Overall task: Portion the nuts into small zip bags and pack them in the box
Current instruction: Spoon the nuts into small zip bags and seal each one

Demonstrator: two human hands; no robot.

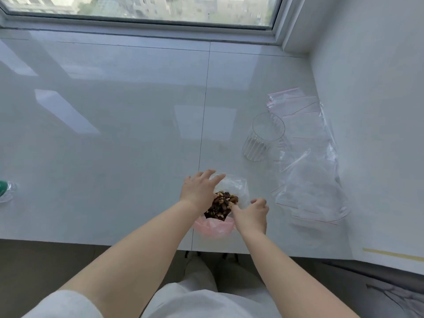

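Lying near the front edge of the white sill (114,134), the nut bag (231,191) runs its long axis front to back, clear mouth end pointing toward the window (160,8), pink end (214,228) toward the person. Nuts (221,204) heaped mid-bag. Left hand (199,189) rests on the bag, fingers straight and slightly spread. Right hand (253,213) at the bag's right side, fingers curled; whether they pinch the plastic, cannot tell. Right of the bag: ribbed glass (261,138) upright, flat zip bags (305,145) overlapping, edges hard to separate. Far left, a bottle (5,190) cut off by the frame.
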